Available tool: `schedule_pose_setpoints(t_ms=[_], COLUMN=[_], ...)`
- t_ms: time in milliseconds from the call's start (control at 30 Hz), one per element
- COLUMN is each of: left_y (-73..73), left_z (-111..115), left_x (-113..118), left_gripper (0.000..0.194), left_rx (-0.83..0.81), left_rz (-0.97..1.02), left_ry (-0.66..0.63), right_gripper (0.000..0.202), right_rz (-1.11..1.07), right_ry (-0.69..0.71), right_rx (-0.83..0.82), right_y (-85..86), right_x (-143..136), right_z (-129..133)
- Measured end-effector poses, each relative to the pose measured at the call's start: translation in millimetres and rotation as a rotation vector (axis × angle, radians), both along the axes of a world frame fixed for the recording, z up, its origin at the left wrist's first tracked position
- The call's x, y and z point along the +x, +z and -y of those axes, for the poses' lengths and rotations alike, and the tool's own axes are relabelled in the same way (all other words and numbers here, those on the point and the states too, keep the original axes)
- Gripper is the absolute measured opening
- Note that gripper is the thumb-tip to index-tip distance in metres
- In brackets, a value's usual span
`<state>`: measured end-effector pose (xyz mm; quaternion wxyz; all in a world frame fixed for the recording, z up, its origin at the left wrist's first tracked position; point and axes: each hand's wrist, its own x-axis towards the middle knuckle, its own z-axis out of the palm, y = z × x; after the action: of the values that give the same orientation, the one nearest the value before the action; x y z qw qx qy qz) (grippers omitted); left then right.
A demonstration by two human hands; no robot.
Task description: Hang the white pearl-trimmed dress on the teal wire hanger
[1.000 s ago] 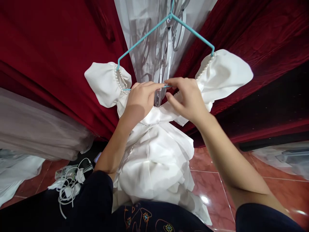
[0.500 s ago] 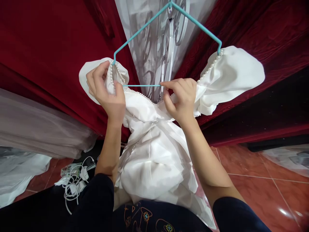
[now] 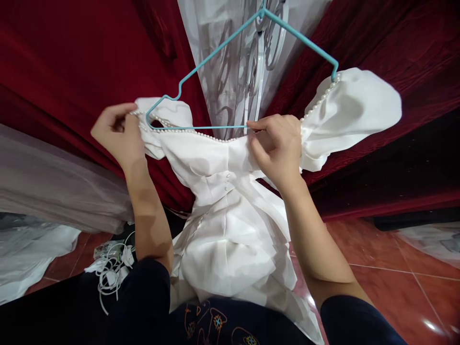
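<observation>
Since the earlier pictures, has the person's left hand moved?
Yes. The left hand has moved leftward, away from the pale curtain in the middle and farther across the left red curtain.

The left forearm [image 3: 153, 218] rises and slants outward to the person's left, the wrist bent so that the left hand [image 3: 120, 134] turns inward. Its forefinger arches over and the thumb stands up beneath, their tips close together in a pinch. The right forearm [image 3: 319, 235] slants up and inward; the right hand [image 3: 276, 148] points its forefinger leftward, the thumb below and apart. Its remaining fingers seem curled, though they are partly hidden. The hands are well apart, roughly level.
</observation>
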<state>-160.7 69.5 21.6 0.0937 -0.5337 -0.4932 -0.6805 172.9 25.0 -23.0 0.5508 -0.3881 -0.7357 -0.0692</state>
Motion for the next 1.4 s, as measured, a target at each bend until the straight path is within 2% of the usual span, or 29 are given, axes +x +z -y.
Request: schedule_pose_setpoints(t_ms=[100, 167, 233, 300, 333, 367, 400, 467, 567, 700, 800, 867, 967, 1033, 1100, 1167, 1267, 1400], left_y=[-28.5, -40.1, -42.6, -37.6, -33.4, -28.9, -24.3, -16.4, -10.1, -12.8, -17.8, -19.8, -20.0, -19.2, -18.5, -17.8, -16.3, -13.2], left_z=[16, 30, 48, 64, 71, 76, 79, 79, 65, 50, 50, 52, 54, 54, 53, 52, 50, 46], left_x=[5, 17, 35, 57, 69, 80, 90, 104, 113, 117, 123, 126, 128, 127, 126, 124, 120, 114], left_gripper=[0.011, 0.017, 0.019, 0.018, 0.017, 0.016, 0.016, 0.019, 0.026, 0.023, 0.020, 0.020, 0.020, 0.020, 0.020, 0.020, 0.018, 0.018], left_rx=[-0.256, -0.348, -0.420, -0.457, -0.430, -0.339, -0.227, -0.015, 0.079, -0.091, -0.222, -0.234, -0.225, -0.223, -0.227, -0.229, -0.231, -0.232], left_rz=[0.074, 0.087, 0.022, -0.121, -0.200, -0.243, -0.257, -0.260, -0.289, -0.358, -0.501, -0.554, -0.576, -0.573, -0.574, -0.578, -0.588, -0.612], left_ry=[-0.184, -0.304, -0.419, -0.584, -0.661, -0.683, -0.670, -0.558, -0.411, -0.361, -0.297, -0.284, -0.303, -0.318, -0.328, -0.318, -0.293, -0.310], right_gripper=[0.018, 0.021, 0.023, 0.024, 0.024, 0.024, 0.024, 0.022, 0.022, 0.020, 0.021, 0.021, 0.024, 0.035, 0.047, 0.048, 0.038, 0.031], right_rz=[-0.022, -0.039, -0.035, -0.013, -0.001, 0.009, 0.017, 0.030, 0.052, 0.089, 0.110, 0.108, -0.040, -0.162, -0.200, -0.193, -0.220, -0.295], right_ry=[0.039, 0.062, 0.061, 0.048, 0.040, 0.032, 0.025, 0.015, 0.000, -0.065, -0.070, -0.035, -0.112, -0.230, -0.268, -0.239, -0.240, -0.247], right_rx=[0.003, -0.003, -0.005, 0.005, 0.010, 0.015, 0.019, 0.025, 0.021, 0.004, -0.031, -0.024, 0.148, 0.312, 0.368, 0.290, 0.172, 0.150], right_y=[0.9, 2.2, 2.6, 1.7, 1.0, 0.2, -0.4, -0.8, 0.4, 2.0, 3.7, 6.7, 14.7, 21.5, 28.3, 34.3, 43.1, 53.2], right_x=[0, 0, 0, -1, -2, -2, -2, -2, -1, 4, 7, 9, 18, 30, 48, 67, 92, 116], right_z=[4, 7, 7, 6, 5, 4, 3, 3, 6, 13, 16, 15, 9, 1, -9, -18, -26, -37])
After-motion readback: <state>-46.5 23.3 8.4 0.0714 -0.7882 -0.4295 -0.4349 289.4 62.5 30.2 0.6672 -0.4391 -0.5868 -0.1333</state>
